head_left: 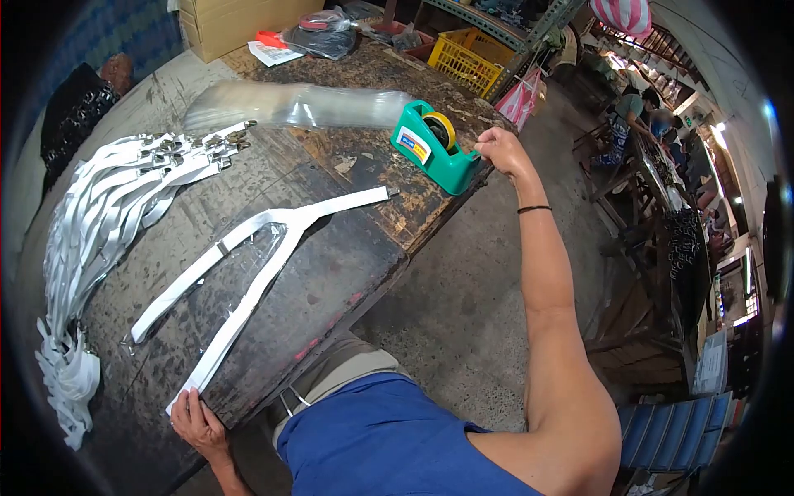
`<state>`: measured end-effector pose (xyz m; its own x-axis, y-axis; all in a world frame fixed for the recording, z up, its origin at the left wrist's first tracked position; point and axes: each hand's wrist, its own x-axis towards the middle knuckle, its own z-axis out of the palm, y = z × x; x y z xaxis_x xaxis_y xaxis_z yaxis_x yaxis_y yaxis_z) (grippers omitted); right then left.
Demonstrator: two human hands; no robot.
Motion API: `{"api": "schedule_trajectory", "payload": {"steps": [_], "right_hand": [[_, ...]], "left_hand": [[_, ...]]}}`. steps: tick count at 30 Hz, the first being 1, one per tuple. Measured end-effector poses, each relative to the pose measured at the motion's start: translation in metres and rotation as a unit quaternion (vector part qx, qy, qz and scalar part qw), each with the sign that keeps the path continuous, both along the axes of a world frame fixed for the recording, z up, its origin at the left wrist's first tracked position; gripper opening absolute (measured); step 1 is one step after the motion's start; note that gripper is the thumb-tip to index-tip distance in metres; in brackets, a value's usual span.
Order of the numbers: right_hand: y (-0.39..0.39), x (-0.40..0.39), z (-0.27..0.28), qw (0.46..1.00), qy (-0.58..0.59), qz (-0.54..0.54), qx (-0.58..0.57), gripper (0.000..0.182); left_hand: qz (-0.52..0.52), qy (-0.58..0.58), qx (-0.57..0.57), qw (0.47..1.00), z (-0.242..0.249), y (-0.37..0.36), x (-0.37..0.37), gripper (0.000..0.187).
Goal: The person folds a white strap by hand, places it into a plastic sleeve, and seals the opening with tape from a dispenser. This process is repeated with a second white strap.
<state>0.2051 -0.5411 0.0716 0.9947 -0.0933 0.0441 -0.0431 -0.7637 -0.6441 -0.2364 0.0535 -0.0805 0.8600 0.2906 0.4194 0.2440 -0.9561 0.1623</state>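
Pinned flat at seven o'clock by the left hand (197, 423), fingers spread, the white Y-shaped strap (248, 273) is kept from shifting on the worn table (364, 256); at one o'clock the right hand (499, 150) is closed at the green tape dispenser (434, 147), apparently on tape; bundled straps (107, 215) lie at ten o'clock, within reach.

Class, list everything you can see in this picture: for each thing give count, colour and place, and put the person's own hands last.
Y-shaped strap: one, white, table centre.
Strap pile: many, white with metal clips, table's left.
Tape dispenser: one, green, far table edge.
Plastic sleeves: a stack, clear, behind the straps.
Crate: one, yellow, far end.
Table: one, dark worn wood.
Left hand: pressing the strap's near end.
Right hand: at the dispenser.
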Motion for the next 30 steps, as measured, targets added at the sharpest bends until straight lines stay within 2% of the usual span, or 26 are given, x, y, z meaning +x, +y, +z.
{"api": "schedule_trajectory", "payload": {"steps": [2, 3, 5, 9, 11, 18, 24, 26, 28, 29, 30], "right_hand": [[0.0, -0.012, -0.01, 0.993, -0.01, -0.031, 0.111, 0.019], [-0.002, -0.014, -0.015, 0.993, -0.009, -0.032, 0.11, 0.019], [-0.002, -0.018, -0.023, 0.978, 0.024, -0.053, 0.202, 0.029], [0.0, -0.025, -0.028, 0.967, 0.024, -0.073, 0.243, 0.025], [-0.004, -0.026, -0.029, 0.94, 0.026, -0.08, 0.331, 0.023], [-0.005, -0.033, -0.028, 0.93, 0.033, -0.061, 0.361, 0.025], [-0.009, -0.027, -0.03, 0.956, 0.031, -0.049, 0.287, 0.037], [-0.022, -0.01, -0.042, 0.997, -0.05, 0.002, 0.062, 0.037], [-0.01, -0.014, -0.029, 0.994, -0.069, -0.03, -0.075, 0.038], [-0.011, -0.014, -0.033, 0.975, -0.109, -0.069, -0.182, 0.038], [-0.015, -0.018, -0.035, 0.975, -0.099, -0.079, -0.185, 0.038]], "left_hand": [[0.0, 0.002, 0.0, 1.0, -0.001, 0.001, -0.001, 0.031], [0.0, 0.004, 0.002, 1.0, -0.002, 0.002, -0.001, 0.032], [-0.004, 0.001, 0.004, 1.0, -0.004, 0.004, -0.001, 0.032], [-0.003, 0.0, 0.009, 1.0, -0.004, 0.004, -0.002, 0.033], [-0.001, 0.003, 0.006, 1.0, -0.003, 0.003, -0.002, 0.033], [-0.006, 0.002, 0.003, 1.0, -0.003, 0.004, -0.001, 0.033], [-0.012, -0.007, 0.016, 1.0, -0.001, 0.003, 0.0, 0.033], [-0.021, -0.01, 0.014, 1.0, -0.002, 0.005, 0.001, 0.033], [-0.034, -0.028, 0.014, 0.999, 0.0, 0.005, 0.003, 0.031], [-0.036, -0.032, 0.017, 0.999, 0.002, 0.004, 0.004, 0.03], [-0.037, -0.033, 0.021, 0.999, 0.004, 0.003, 0.005, 0.03]]}}
